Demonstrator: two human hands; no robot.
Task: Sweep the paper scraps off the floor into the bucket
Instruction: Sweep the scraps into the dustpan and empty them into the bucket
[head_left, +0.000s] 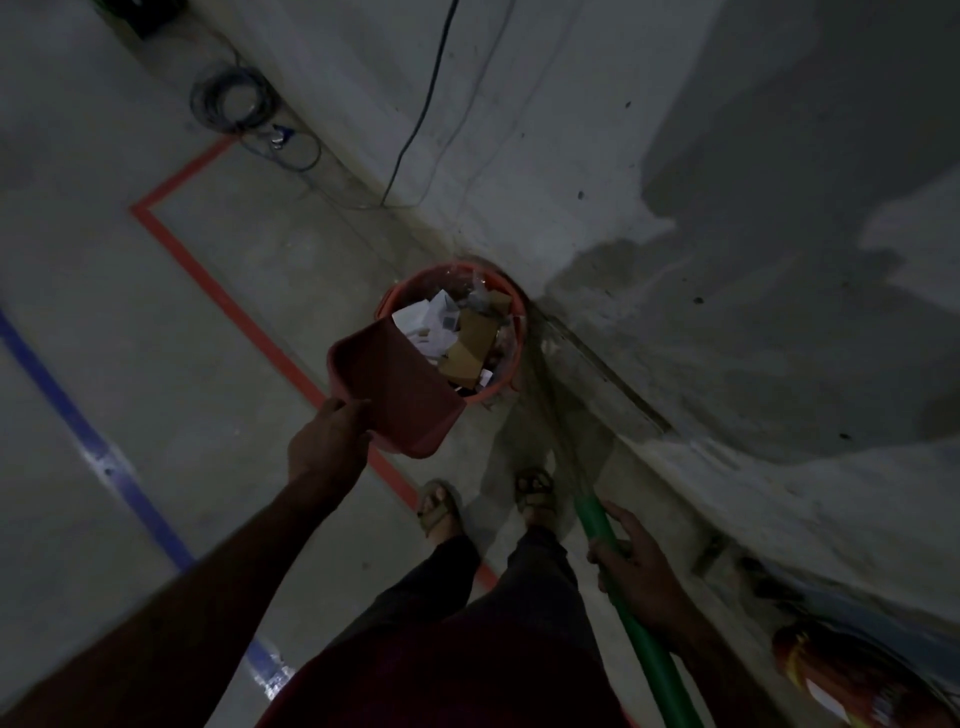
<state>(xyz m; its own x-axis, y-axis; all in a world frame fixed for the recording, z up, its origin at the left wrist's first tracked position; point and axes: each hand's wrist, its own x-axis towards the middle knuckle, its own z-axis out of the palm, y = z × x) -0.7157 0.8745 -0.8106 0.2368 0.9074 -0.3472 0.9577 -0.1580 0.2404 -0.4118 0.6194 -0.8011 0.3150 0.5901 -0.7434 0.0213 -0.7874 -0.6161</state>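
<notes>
I am tipping the dustpan with my left hand gripping its near edge, mouth over the bucket by the far wall so scraps drop in; my right hand, fingers loosely wrapping, is parking the broom.

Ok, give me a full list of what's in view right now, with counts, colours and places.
bucket: one, orange, on the floor against the wall, holding white paper and brown cardboard
dustpan: one, red, tipped over the bucket's near rim
broom: one, green handle, lower right, its head near the bucket's right side
red tape: one line with a corner, on the floor at left
blue tape: one line, on the floor at far left
cables: one grey coil on the floor at upper left, dark leads running down the wall
feet: two, in sandals, on the floor below the bucket
left hand: grips the dustpan's near edge
right hand: holds the broom handle
</notes>
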